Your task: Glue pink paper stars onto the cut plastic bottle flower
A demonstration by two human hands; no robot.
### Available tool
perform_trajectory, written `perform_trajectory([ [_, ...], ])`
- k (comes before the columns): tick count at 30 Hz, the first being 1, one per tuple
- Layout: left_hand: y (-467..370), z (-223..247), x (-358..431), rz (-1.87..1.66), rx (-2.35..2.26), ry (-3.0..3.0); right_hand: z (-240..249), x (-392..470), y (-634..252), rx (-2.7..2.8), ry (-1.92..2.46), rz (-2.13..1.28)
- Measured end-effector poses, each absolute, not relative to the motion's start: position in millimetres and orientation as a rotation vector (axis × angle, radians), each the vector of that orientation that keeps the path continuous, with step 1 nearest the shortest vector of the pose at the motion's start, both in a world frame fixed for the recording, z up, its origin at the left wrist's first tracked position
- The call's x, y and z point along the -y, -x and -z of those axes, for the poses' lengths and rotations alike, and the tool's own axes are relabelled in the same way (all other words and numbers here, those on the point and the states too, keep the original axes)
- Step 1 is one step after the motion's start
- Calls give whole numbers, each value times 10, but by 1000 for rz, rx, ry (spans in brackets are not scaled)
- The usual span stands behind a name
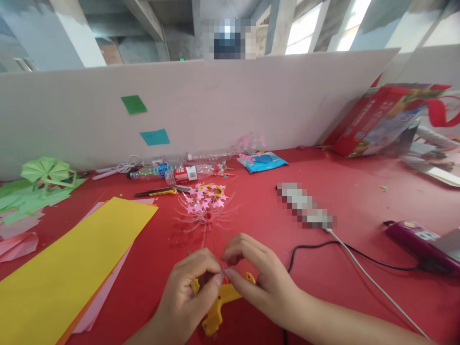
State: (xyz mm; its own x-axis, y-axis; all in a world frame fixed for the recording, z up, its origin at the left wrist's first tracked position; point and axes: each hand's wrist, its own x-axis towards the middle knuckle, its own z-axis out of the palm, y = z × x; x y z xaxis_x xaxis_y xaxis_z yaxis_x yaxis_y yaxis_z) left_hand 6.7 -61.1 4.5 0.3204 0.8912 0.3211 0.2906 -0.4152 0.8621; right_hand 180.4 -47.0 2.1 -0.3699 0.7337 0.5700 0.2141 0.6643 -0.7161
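Note:
My left hand point(196, 285) is closed, its thumb and forefinger pinched together. My right hand point(260, 280) faces it with curled fingers, thumb and forefinger almost meeting the left fingertips. Something small and pinkish shows between them, too hidden to name. Under both hands lies a yellow glue gun point(214, 314), partly covered by the fingers. Just beyond the hands, a clear plastic bottle piece point(207, 217) is cut into splayed strips with pink paper stars point(199, 195) on it. Yellow-handled scissors point(215, 188) lie behind it, partly hidden.
A yellow box cutter point(158, 192) and several plastic bottles point(185, 173) lie farther back. Yellow paper sheets point(82, 258) are at left, beside green paper point(45, 170). A blue wipes pack point(264, 162) rests near the white partition point(201, 105). Cables point(370, 273) and a purple device point(417, 244) are right.

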Motion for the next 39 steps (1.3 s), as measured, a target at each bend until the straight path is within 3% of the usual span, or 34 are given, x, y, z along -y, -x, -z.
perform_trajectory([
  [8, -71, -59, 599, -1152, -1035, -1898, -57, 457, -1820, 1878, 768, -783],
  [15, 261, -102, 385, -1494, -1169, -1596, -34, 444, -1882, 2580, 870, -518],
  [21, 399, -44, 211, -1508, -1269, -1339, 92, 515, -1781, 2809, 885, -366],
  [31, 342, -16, 210, -1460, -1296, -1370, -13, 432, -1956, 2241, 715, -445],
  [39, 184, -52, 321, -1307, -1309, -1524, -30, 411, -1962, 2203, 716, -296],
])
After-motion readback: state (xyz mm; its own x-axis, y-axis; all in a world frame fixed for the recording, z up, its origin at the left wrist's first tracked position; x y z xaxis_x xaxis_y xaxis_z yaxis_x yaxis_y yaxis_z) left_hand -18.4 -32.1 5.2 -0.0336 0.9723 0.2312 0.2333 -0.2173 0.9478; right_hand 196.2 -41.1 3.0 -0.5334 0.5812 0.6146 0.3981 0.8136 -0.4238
